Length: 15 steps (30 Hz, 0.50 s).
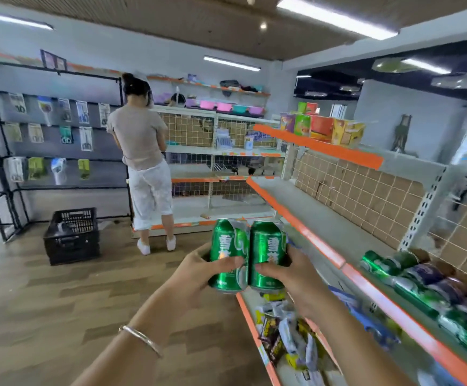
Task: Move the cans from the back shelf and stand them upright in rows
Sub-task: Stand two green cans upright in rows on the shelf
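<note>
- The left hand [199, 271] is wrapped round one green can [228, 254], thumb across its front.
- The right hand [288, 274] grips a second green can [267, 254] the same way.
- Both cans are upright, side by side and touching, held in the air just left of the shelf's orange edge.
- The middle shelf [324, 218] runs from near right to far; its far part is bare.
- On its near right part lies a row of cans [421, 285], green and dark blue, on their sides against the wire back.
- Snack packets [288, 335] lie on the lower shelf, below the hands.
- A bracelet [140, 339] sits on the left wrist.
- Far left, a black crate [72, 236] stands on the floor near a person [143, 151] facing away.
</note>
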### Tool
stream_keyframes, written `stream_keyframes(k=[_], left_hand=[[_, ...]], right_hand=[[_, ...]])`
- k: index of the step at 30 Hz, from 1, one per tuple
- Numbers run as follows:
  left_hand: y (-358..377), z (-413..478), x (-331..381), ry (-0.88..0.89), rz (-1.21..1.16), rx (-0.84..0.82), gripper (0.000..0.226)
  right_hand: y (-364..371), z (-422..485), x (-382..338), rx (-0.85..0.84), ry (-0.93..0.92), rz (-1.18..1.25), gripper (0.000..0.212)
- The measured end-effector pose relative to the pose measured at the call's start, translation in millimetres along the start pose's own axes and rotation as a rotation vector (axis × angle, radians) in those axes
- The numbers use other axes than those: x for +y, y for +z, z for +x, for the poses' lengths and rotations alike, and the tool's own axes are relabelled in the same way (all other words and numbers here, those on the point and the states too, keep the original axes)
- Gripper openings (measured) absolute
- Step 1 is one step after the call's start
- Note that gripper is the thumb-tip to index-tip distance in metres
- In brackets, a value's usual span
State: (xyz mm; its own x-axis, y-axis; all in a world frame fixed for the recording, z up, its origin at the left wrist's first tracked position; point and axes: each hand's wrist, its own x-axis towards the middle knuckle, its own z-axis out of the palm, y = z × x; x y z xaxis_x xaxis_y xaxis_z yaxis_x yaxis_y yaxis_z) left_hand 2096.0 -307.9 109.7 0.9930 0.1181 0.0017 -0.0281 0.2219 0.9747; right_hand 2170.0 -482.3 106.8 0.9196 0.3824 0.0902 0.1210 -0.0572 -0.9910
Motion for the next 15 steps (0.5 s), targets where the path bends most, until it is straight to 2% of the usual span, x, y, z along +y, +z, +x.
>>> stream_keyframes(k=[3, 8, 12, 15], left_hand=[[8.3, 47.5, 0.9, 0.003, -0.025, -0.014, 0.029], [16.6, 119.6, -6.3, -0.008, -0.039, -0.053, 0.04], [15.7, 189.1, -18.6, -0.025, -0.057, -0.092, 0.049], [9.5, 247.5, -25.8, -0.032, -0.042, -0.107, 0.037]], right_hand=[[-21.3, 44.5, 2.6, 0.0, -0.019, -0.027, 0.035], [-48.3, 106.6, 20.0, 0.013, 0.009, -0.007, 0.039], [-68.0, 160.0, 31.7, 0.046, 0.023, -0.028, 0.035], [-76.9, 207.8, 41.0, 0.07, 0.01, -0.023, 0.029]])
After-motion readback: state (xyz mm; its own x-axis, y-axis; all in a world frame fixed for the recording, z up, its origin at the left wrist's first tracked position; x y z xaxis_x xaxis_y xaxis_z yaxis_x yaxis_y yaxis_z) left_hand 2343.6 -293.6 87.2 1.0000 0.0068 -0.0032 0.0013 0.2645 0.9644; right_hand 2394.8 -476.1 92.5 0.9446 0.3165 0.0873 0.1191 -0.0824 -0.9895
